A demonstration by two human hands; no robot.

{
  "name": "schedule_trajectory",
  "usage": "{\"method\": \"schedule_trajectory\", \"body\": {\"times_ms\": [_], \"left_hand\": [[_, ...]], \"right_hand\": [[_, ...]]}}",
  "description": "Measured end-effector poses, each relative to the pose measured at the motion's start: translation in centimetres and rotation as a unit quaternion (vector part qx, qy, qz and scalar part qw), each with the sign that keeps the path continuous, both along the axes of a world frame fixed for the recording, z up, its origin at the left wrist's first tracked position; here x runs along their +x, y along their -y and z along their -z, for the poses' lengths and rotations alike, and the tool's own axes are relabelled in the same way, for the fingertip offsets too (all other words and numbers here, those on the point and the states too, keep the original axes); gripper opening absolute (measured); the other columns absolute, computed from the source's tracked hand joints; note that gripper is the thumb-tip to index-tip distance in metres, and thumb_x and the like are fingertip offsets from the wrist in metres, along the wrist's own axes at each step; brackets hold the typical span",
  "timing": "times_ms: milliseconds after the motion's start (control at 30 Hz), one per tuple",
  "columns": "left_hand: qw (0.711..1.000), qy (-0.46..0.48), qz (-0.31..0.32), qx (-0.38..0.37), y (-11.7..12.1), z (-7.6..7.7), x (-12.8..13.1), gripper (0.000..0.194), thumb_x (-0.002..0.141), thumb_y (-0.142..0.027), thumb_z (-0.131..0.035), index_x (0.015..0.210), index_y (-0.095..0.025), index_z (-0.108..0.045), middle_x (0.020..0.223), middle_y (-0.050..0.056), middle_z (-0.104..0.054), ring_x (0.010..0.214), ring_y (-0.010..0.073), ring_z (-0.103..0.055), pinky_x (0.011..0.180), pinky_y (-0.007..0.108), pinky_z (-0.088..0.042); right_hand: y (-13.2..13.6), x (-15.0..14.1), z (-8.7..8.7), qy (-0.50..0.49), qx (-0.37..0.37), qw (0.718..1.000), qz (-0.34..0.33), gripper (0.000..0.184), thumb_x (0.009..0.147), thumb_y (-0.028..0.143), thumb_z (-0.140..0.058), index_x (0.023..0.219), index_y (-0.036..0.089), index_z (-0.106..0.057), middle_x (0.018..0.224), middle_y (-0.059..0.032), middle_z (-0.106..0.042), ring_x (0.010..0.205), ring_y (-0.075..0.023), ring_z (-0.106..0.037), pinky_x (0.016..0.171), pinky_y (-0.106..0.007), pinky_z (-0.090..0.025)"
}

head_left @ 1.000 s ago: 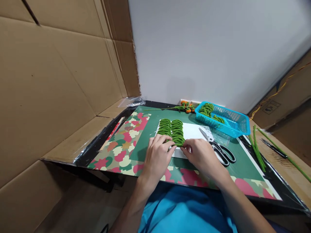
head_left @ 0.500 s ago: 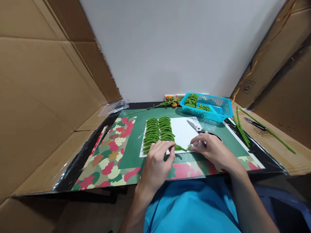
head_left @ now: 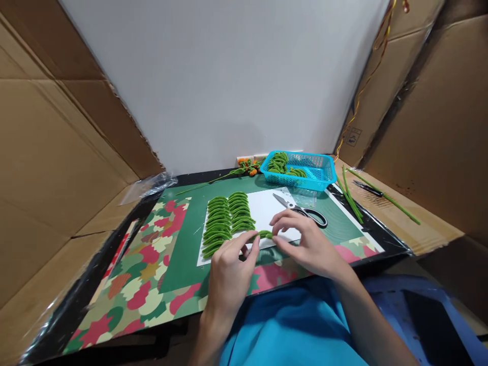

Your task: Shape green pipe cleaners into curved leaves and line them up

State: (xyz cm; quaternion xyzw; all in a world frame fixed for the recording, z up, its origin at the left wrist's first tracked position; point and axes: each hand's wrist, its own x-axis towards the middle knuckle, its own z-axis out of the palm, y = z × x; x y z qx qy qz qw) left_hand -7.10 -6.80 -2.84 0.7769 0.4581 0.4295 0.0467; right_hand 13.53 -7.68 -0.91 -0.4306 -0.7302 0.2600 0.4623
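Two rows of curved green pipe-cleaner pieces [head_left: 227,218] lie on a white sheet [head_left: 267,208] over a green mat. One more green piece [head_left: 264,234] sits at the sheet's near edge. My left hand [head_left: 231,264] pinches its left end with thumb and fingers. My right hand [head_left: 303,243] pinches its right end. Both hands hover just over the sheet's front edge.
Black-handled scissors [head_left: 305,211] lie on the sheet to the right. A blue basket [head_left: 305,170] with more green pieces stands at the back. Long green stems [head_left: 348,195] and a dark tool [head_left: 368,189] lie at right. A flower stem [head_left: 244,166] rests by the wall. Cardboard walls surround the table.
The camera swung to the right and tilted up. Both hands drew back from the right row with one green piece held between them.
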Motion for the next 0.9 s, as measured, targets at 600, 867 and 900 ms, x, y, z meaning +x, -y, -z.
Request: {"method": "schedule_trajectory", "body": {"times_ms": [600,867,900], "left_hand": [[0.994,0.003,0.056,-0.092,0.3,0.4,-0.3,0.012,0.105,-0.032,-0.063,0.114,-0.025,-0.068,0.094,0.0,-0.078,0.074,0.018,-0.073,0.073,0.027,-0.056],[0.994,0.023,0.059,-0.089,0.3,-0.1,-0.4,0.015,0.105,-0.034,-0.06,0.113,-0.025,-0.069,0.09,0.0,-0.076,0.068,0.0175,-0.069,0.066,0.026,-0.055],[0.993,0.024,0.06,-0.094,0.3,-0.2,-0.4,0.015,0.105,-0.034,-0.06,0.112,-0.025,-0.07,0.088,0.0,-0.075,0.067,0.0174,-0.068,0.066,0.026,-0.055]], "right_hand": [[0.5,-2.2,0.4,0.039,-0.054,0.997,0.04,0.012,0.095,0.011,-0.063,0.095,0.022,-0.069,0.082,0.001,-0.075,0.072,-0.0164,-0.07,0.069,-0.024,-0.046],[0.6,-2.3,0.7,0.028,-0.021,0.999,0.011,0.02,0.092,0.004,-0.061,0.097,0.022,-0.068,0.081,0.0021,-0.072,0.071,-0.0148,-0.066,0.069,-0.023,-0.044],[0.6,-2.3,0.8,0.03,-0.022,0.999,0.008,0.021,0.092,0.004,-0.06,0.097,0.022,-0.068,0.082,0.002,-0.072,0.072,-0.0148,-0.066,0.069,-0.023,-0.044]]}}
